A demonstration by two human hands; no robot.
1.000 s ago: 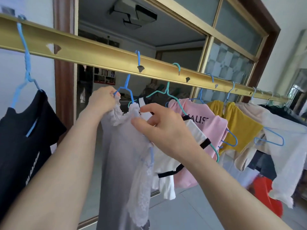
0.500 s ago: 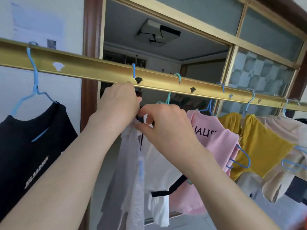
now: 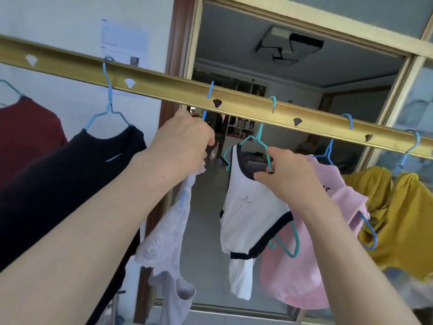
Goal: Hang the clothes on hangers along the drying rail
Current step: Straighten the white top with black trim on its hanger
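— Where's the lace top [image 3: 164, 242]?

— Hanging below the left hand [image 3: 181, 141], whose grip is closed round the blue hanger's neck [image 3: 205, 114]. Its hook reaches straight up across the rail [image 3: 246, 106], just left of a notch [image 3: 216, 103].

— And the right hand [image 3: 287, 174]?

— Pinching the teal hanger [image 3: 257, 139] and the white vest's [image 3: 248, 207] neckline, just to the right.

— So the left is nearer?

— Yes; I'd judge the hook needs only a short shift sideways to seat.
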